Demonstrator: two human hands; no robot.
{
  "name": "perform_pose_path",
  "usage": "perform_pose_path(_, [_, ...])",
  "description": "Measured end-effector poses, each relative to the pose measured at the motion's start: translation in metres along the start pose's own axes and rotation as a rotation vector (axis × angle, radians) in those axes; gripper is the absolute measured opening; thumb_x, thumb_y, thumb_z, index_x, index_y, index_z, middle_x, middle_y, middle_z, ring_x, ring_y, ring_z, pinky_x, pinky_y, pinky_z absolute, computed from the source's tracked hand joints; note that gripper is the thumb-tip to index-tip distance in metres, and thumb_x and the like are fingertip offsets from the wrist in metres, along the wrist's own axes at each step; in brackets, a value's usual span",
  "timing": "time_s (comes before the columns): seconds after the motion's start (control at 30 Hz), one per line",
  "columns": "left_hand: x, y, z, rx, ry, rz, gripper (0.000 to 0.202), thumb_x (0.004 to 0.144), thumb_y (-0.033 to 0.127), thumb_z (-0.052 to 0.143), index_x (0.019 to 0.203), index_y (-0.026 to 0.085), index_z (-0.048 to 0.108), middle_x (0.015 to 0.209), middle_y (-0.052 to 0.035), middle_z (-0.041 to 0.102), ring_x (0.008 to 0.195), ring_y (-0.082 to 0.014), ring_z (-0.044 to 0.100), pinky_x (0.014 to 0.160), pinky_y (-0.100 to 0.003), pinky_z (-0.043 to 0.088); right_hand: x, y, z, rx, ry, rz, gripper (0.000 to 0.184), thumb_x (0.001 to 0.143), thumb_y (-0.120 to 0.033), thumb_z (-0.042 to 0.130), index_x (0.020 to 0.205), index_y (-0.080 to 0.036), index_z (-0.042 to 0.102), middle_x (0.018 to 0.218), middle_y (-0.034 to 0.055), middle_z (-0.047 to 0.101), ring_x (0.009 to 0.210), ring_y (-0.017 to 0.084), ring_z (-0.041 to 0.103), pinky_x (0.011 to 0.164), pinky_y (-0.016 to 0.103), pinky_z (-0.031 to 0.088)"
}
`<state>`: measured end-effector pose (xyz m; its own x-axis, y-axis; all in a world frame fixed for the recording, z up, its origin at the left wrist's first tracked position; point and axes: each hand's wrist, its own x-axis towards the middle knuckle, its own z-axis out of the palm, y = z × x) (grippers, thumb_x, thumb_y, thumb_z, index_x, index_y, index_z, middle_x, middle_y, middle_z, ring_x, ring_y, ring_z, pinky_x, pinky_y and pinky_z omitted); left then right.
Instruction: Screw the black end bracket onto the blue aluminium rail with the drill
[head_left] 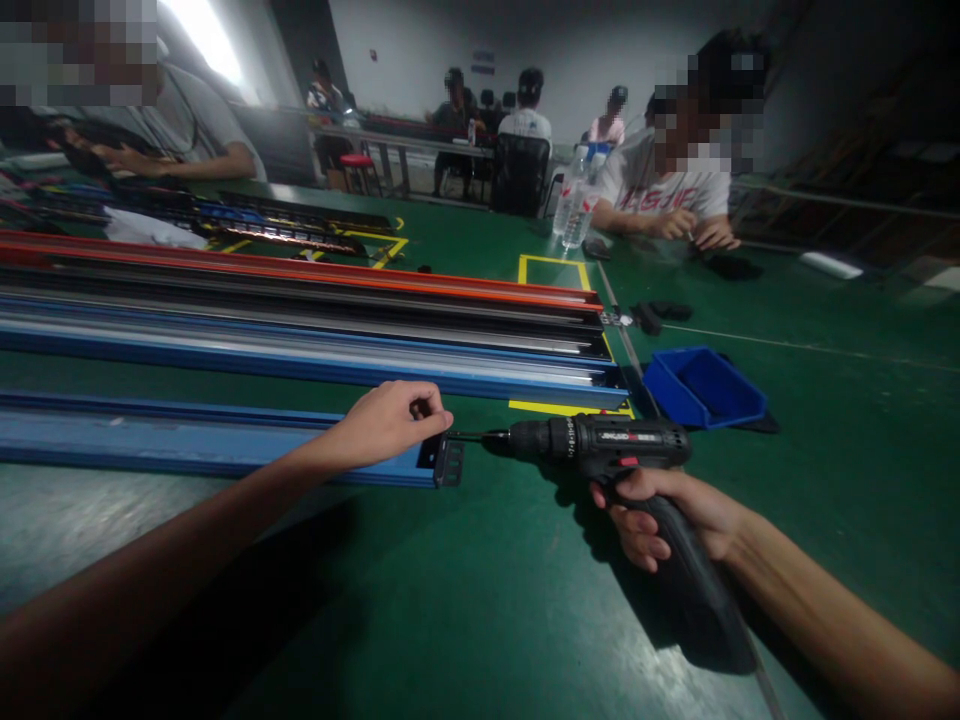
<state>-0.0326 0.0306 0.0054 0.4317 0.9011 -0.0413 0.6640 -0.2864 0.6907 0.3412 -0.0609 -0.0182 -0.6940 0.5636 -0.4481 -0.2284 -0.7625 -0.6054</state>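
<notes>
My right hand (667,515) is wrapped round the handle of a black cordless drill (600,445), which lies level and points left. Its bit touches a small black end bracket (450,462) on the near blue rail (187,440). My left hand (390,420) rests closed on the rail's right end, fingers curled on the end just above the bracket. The rail lies lengthwise on the green table (480,600).
Several long rails, blue, silver, black and red (300,320), lie side by side behind the near one. A blue bin (705,385) stands right of them. Water bottles (576,205) stand further back. Other people sit at the far side and at a rear table.
</notes>
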Motion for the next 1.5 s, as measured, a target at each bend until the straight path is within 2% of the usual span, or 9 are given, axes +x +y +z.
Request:
perform_pose_path(0.27, [0.0004, 0.0001, 0.0005, 0.007, -0.005, -0.012, 0.030, 0.087, 0.049, 0.063, 0.079, 0.021, 0.068, 0.078, -0.0012, 0.072, 0.072, -0.0187, 0.065, 0.066, -0.029, 0.045, -0.0001, -0.0005, -0.0042, 0.008, -0.036, 0.001, 0.023, 0.091, -0.027, 0.065, 0.106, -0.009, 0.068, 0.061, -0.0044, 0.054, 0.046, 0.009, 0.052, 0.056, 0.027, 0.057])
perform_pose_path(0.77, [0.0009, -0.0026, 0.0008, 0.004, -0.002, 0.004, 0.030, 0.087, 0.049, 0.063, 0.079, 0.021, 0.068, 0.081, -0.0015, 0.073, 0.075, -0.0187, 0.066, 0.069, -0.029, 0.046, -0.0003, -0.0011, -0.0048, 0.005, -0.069, -0.012, 0.023, 0.092, -0.024, 0.062, 0.108, -0.009, 0.068, 0.063, -0.0030, 0.057, 0.049, 0.009, 0.055, 0.058, 0.028, 0.057])
perform_pose_path(1.5, [0.0011, 0.0022, 0.0004, 0.013, 0.003, 0.003, 0.027, 0.087, 0.046, 0.062, 0.077, 0.022, 0.067, 0.077, -0.0010, 0.072, 0.075, -0.0196, 0.066, 0.070, -0.030, 0.047, 0.0012, -0.0004, -0.0050, 0.002, -0.032, 0.000, 0.025, 0.091, -0.027, 0.063, 0.108, -0.009, 0.067, 0.061, -0.0036, 0.055, 0.047, 0.009, 0.052, 0.056, 0.028, 0.056])
